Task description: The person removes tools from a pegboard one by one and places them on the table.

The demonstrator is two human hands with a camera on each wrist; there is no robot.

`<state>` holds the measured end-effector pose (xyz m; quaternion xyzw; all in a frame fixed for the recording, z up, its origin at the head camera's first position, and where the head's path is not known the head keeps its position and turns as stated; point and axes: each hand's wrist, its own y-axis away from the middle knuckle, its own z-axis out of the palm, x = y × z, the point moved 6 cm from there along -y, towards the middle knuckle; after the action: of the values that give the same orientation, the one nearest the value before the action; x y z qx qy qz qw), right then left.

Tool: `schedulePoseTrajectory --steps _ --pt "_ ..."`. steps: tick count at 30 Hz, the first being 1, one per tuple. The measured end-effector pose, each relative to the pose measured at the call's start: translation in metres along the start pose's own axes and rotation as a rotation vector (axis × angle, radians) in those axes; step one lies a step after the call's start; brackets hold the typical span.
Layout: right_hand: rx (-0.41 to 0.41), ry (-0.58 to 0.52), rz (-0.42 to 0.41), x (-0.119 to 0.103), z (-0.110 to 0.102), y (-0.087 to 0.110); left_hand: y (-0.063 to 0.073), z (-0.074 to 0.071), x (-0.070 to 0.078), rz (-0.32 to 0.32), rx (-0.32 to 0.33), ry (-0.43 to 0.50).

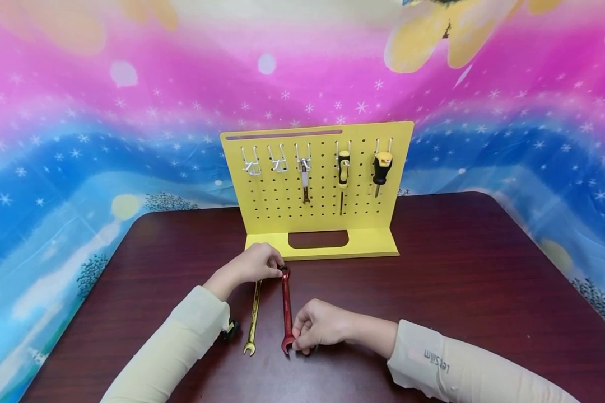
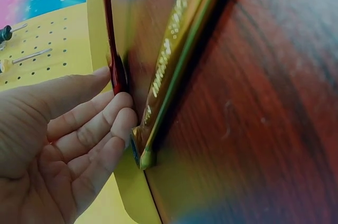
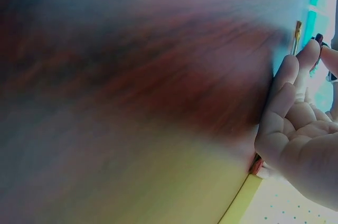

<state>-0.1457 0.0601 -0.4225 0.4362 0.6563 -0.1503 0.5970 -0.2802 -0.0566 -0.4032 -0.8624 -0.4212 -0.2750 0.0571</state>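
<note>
A red wrench (image 1: 286,305) lies lengthwise on the dark table between my hands. At its far ring end, my left hand (image 1: 254,263) pinches it between thumb and fingers. My right hand (image 1: 325,324) pinches the near, open-jawed end, with the other fingers curled. Just left of it, a yellow wrench (image 1: 254,322) lies roughly parallel, its far end hidden under my left hand in the head view. In the left wrist view, the ring end of that yellow wrench (image 2: 163,71) sits right beside my smaller fingers. The right wrist view shows thumb and fingertips (image 3: 309,49) at the red tip.
A yellow pegboard stand (image 1: 267,224) with white hooks (image 1: 252,167) stands just beyond my left hand. On it hang a small wrench (image 1: 305,182) and two screwdrivers, one slim (image 1: 343,170) and one stubby (image 1: 382,168). A small black-and-yellow object (image 1: 229,331) lies by my left sleeve.
</note>
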Motion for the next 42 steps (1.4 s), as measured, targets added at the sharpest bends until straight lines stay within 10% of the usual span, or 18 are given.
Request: schedulePoseTrajectory --steps 23,42 --pt "0.002 0.076 -0.046 -0.001 -0.015 0.001 0.001 -0.006 0.002 -0.011 0.012 -0.02" --pt "0.292 0.254 -0.103 0.005 -0.094 0.003 0.017 -0.104 0.044 0.094 0.213 -0.119"
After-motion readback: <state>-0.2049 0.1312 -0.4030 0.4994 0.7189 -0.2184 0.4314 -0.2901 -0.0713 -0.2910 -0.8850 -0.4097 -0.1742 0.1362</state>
